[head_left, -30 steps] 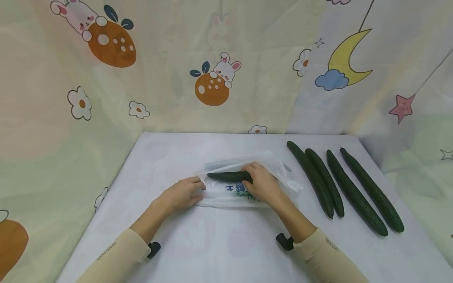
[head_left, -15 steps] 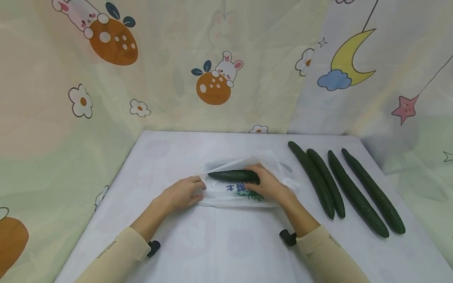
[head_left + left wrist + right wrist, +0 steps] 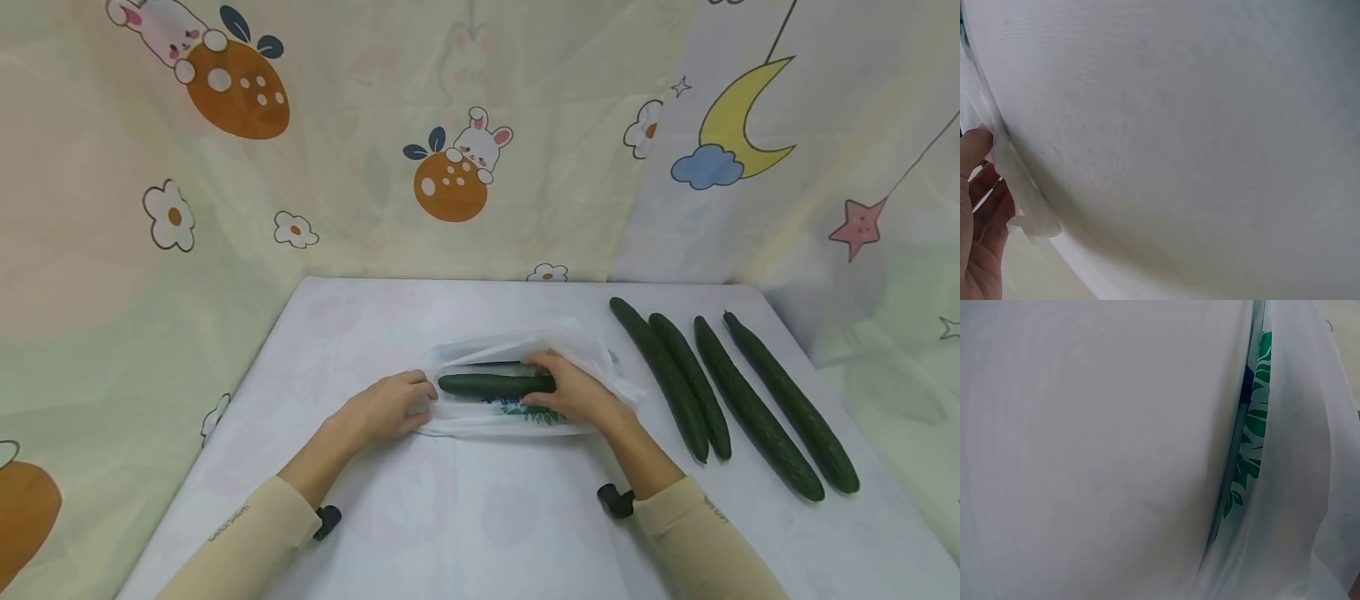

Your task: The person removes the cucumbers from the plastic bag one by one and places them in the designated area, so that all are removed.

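In the head view a white plastic bag (image 3: pixel 457 421) with blue and green print lies mid-table, its mouth gaping. My right hand (image 3: pixel 576 390) grips the right end of a dark green cucumber (image 3: pixel 483 386) lying level at the bag's opening. Behind it a thin dark green strip (image 3: pixel 498 364) shows inside the bag; most of it is hidden. At the bag's left edge my left hand (image 3: pixel 386 406) pinches the plastic. The left wrist view shows the thumb and fingers of that hand (image 3: pixel 985 206) around the bag's edge (image 3: pixel 1025 194). Green leaf print (image 3: pixel 1254 425) on the bag fills part of the right wrist view.
Several long cucumbers (image 3: pixel 757 408) lie slanted side by side on the right of the white-covered table (image 3: pixel 465 517). A patterned cloth backdrop (image 3: pixel 337 167) rises behind the table and along its sides. Small black wrist cameras (image 3: pixel 617 502) sit at both cuffs.
My right hand has shifted slightly right. The cucumber in it has come a little nearer to me, and a dark green strip now shows behind it. My left hand stays put.
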`<state>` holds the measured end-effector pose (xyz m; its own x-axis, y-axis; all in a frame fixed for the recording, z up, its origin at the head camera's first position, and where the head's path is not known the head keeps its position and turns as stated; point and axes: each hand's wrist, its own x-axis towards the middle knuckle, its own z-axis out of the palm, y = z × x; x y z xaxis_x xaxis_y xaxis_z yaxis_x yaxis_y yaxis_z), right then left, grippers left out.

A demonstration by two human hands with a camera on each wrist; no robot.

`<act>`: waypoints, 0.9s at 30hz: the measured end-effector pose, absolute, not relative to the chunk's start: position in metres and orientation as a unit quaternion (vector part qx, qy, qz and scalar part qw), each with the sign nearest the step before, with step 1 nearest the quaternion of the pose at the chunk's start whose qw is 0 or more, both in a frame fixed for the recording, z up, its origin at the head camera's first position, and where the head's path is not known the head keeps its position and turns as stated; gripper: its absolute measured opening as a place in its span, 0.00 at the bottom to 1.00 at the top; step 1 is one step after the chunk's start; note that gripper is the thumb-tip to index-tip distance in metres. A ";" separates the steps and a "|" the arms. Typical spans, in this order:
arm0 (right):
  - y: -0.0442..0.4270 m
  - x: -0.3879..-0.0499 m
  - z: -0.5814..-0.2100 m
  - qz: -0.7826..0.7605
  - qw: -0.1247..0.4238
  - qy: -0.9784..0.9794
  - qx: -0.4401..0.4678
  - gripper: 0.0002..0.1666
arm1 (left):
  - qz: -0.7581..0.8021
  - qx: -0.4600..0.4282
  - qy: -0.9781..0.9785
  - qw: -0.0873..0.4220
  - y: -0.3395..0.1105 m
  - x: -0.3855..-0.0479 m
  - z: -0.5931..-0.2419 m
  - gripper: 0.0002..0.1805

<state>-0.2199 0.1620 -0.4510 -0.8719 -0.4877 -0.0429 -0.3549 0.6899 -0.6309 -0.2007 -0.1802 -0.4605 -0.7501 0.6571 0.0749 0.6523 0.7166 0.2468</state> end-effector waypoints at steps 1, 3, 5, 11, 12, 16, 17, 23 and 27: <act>0.163 -0.220 -0.451 -0.316 0.106 0.914 -0.233 0.38 | 0.132 0.353 0.926 0.009 -0.180 -0.201 -0.461 0.13; 0.164 -0.220 -0.453 -0.322 0.119 0.908 -0.239 0.37 | 0.134 0.353 0.926 0.011 -0.180 -0.200 -0.461 0.13; 0.166 -0.220 -0.455 -0.330 0.134 0.902 -0.244 0.35 | 0.133 0.351 0.927 0.012 -0.180 -0.200 -0.461 0.13; 0.170 -0.218 -0.460 -0.368 0.169 0.881 -0.244 0.31 | 0.131 0.346 0.929 0.013 -0.180 -0.199 -0.461 0.13; 0.171 -0.217 -0.460 -0.371 0.170 0.880 -0.243 0.31 | 0.132 0.346 0.929 0.013 -0.180 -0.199 -0.460 0.13; 0.171 -0.217 -0.461 -0.371 0.170 0.877 -0.251 0.29 | 0.131 0.348 0.928 0.012 -0.180 -0.199 -0.459 0.13; 0.171 -0.217 -0.461 -0.368 0.168 0.878 -0.256 0.29 | 0.131 0.349 0.928 0.012 -0.180 -0.199 -0.459 0.13; 0.173 -0.217 -0.462 -0.361 0.172 0.868 -0.295 0.27 | 0.137 0.349 0.927 0.015 -0.180 -0.200 -0.458 0.14; 0.173 -0.216 -0.462 -0.373 0.174 0.857 -0.311 0.26 | 0.143 0.349 0.926 0.015 -0.180 -0.201 -0.459 0.14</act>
<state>-0.2164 0.1731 -0.4624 -0.7462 -0.6624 -0.0662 -0.4027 0.5283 -0.7475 -0.2006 -0.1805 -0.4594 -0.7561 0.6504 0.0723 0.6419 0.7156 0.2753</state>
